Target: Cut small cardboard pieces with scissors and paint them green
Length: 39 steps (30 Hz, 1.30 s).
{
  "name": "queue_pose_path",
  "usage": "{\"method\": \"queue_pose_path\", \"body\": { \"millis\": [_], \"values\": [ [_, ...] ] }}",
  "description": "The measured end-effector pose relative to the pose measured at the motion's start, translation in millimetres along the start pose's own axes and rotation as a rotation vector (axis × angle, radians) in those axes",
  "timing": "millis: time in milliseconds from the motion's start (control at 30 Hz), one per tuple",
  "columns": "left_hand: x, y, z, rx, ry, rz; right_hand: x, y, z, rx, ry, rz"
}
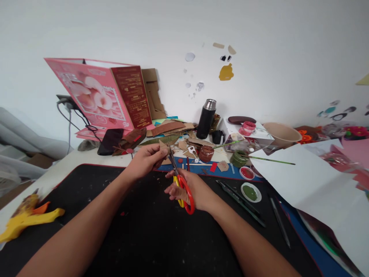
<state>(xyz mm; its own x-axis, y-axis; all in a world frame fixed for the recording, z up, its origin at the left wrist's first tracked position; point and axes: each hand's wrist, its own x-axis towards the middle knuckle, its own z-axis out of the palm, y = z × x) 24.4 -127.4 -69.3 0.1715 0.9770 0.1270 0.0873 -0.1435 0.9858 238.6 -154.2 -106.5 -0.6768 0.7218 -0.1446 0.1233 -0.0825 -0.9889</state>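
While the left hand is pinching a small brown piece between its fingers near the frame's centre, the right hand is gripping scissors, whose blades are pointing up beside it.

Free room on the black mat, obstacles beyond the scissors: a flask and, apparently, cardboard scraps.

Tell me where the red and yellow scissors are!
In the head view, the scissors are near the middle, in the right hand, tips close to the small brown piece in the left hand.
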Motion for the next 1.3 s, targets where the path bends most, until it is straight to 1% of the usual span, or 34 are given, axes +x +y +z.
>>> {"method": "queue_pose_path", "body": {
  "millis": [333, 600, 833, 1067, 1167, 1300],
  "values": [
    [3, -1, 3, 0.022, 0.010, 0.006, 0, 1, -1, 0.014, -0.010, -0.018],
    [3, -4, 5, 0.019, 0.037, 0.021, -2, -7, 0, 0.044, -0.018, -0.006],
    [1, -1, 7, 0.017, 0.052, 0.027, 0, -4, 1, 0.108, -0.035, -0.024],
    [1, -3, 8, 0.037, 0.055, 0.024, -4, -9, 2, 0.175, -0.048, 0.008],
    [1, -2, 8, 0.036, 0.056, 0.022, -3, -5, 2, 0.204, -0.071, 0.006],
    [0, 0, 8, 0.041, 0.064, 0.019, 2, 7, 3, 0.272, -0.114, -0.033]
  ]
}}
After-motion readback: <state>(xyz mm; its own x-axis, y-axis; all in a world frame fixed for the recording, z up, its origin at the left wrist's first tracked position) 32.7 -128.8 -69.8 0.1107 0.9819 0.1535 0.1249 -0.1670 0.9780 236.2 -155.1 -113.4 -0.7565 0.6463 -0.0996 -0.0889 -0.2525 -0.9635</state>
